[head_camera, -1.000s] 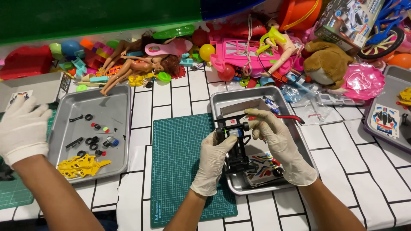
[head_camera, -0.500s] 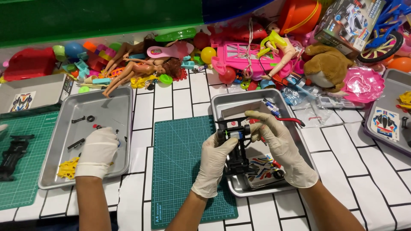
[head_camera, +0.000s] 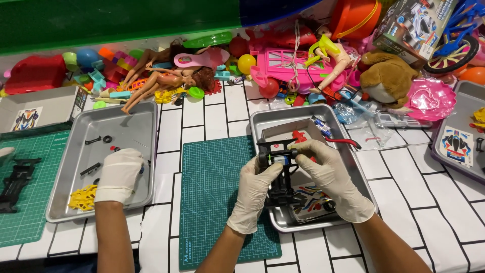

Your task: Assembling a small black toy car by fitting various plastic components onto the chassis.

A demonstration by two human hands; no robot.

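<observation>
both hands point(head_camera: 255, 189) point(head_camera: 328, 174) on black chassis point(head_camera: 280, 174)

Hidden and cut off

Gloved fingers point(head_camera: 270, 169) cover the black toy car chassis point(head_camera: 281, 188) middle; a co-worker's gloved hand point(head_camera: 119, 174) hides tray point(head_camera: 70, 167) parts; right tray point(head_camera: 467, 129) runs off-frame.

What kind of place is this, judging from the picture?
Probably a toy assembly or hobby workbench: gloved hands hold a small black toy car frame over a metal tray, with a green cutting mat and piled toys behind.
</observation>
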